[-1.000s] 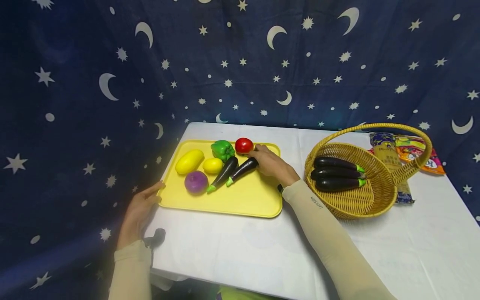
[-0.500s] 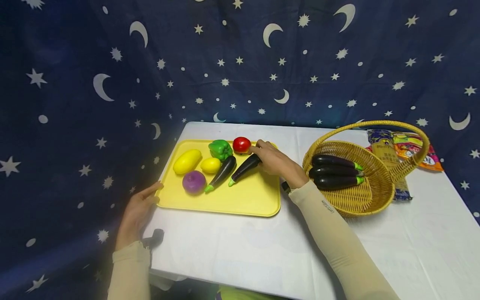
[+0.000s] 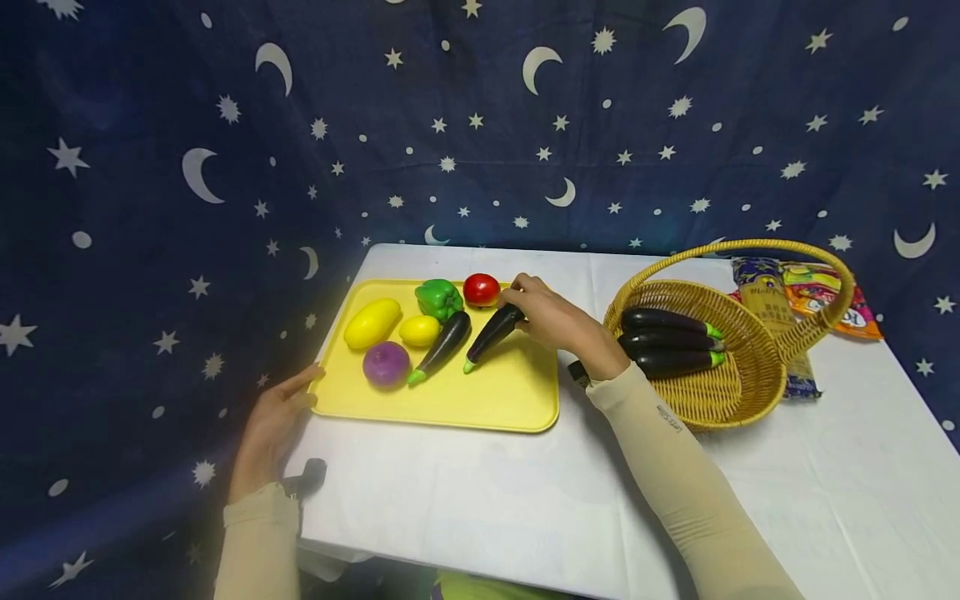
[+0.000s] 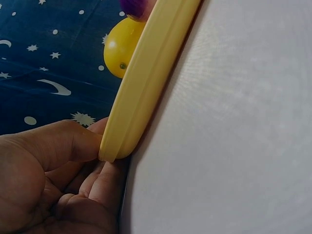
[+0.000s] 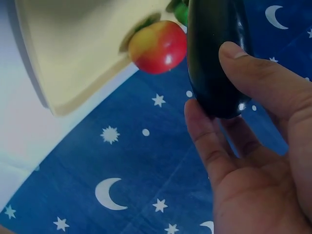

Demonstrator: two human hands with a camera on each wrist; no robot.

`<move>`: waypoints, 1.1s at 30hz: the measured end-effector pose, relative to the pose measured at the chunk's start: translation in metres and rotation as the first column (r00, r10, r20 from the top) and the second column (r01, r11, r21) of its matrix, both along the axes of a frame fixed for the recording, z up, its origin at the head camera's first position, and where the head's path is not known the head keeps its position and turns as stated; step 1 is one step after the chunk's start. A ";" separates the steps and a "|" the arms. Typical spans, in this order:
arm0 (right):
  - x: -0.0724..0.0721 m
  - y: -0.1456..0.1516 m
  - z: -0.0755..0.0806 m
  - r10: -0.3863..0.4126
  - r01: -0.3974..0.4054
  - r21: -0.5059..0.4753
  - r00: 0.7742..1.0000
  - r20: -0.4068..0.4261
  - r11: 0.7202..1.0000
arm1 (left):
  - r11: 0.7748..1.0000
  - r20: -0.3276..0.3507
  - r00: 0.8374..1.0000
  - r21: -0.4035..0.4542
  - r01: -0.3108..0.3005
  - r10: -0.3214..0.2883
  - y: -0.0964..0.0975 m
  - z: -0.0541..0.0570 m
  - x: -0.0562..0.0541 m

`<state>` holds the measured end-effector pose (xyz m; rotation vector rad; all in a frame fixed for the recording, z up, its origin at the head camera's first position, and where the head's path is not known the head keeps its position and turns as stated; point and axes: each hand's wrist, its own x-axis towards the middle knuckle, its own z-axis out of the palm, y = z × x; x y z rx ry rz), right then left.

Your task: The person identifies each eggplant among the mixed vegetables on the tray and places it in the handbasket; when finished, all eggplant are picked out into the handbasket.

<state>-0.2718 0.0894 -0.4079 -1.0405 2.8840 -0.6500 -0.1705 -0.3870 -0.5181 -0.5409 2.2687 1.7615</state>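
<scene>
Basically two hands at one yellow tray (image 3: 517,404), on white cloth (image 3: 480,492); R hand (image 3: 553,317) grips a dark eggplant (image 3: 491,337) by its blunt end, thumb one side, fingers opp. side & under (R wrist view); eggplant is over R half of tray, tilted, green tip pointing near-left; can't tell if tip touches tray.

L hand (image 3: 277,414) at tray's L edge, near corner; pinches rim, thumb on upper side, fingers beneath (L wrist view).

Also on tray: 2nd eggplant (image 3: 448,340), just L of the held one, lying at similar slant, green end toward near side; red tomato (image 3: 482,290) at far edge, near R fingertips, shows some yellow in R wrist view; green bell pepper (image 3: 438,300) L of tomato; small yellow lemon (image 3: 419,331) betw. 2nd eggplant & larger yellow fruit (image 3: 372,323), which sits far L; purple onion-like veg (image 3: 386,364) nearer the person, below lemon.

R of tray: wicker basket (image 3: 765,375) w/ tall arched handle, 3 eggplants (image 3: 669,340) inside, side by side, green ends R; R forearm partly hides basket's near-L side; 2 packets behind, one gold/blue (image 3: 767,287), one red-orange (image 3: 832,300); backdrop (image 3: 450,83) navy w/ pale moons, stars.
</scene>
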 end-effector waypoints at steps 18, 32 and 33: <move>0.035 0.025 0.032 0.057 -0.054 0.022 0.988 -0.142 0.998 | 0.996 0.038 0.999 -0.088 -0.011 0.014 0.002 0.003 0.002; 0.052 0.053 0.048 0.043 -0.030 0.072 0.981 -0.190 0.997 | 0.996 0.047 0.999 -0.088 -0.019 0.023 0.001 -0.001 0.000; 0.054 0.055 0.048 0.042 -0.027 0.078 0.980 -0.196 0.997 | 0.996 0.060 0.998 -0.088 -0.025 0.031 0.001 -0.001 0.000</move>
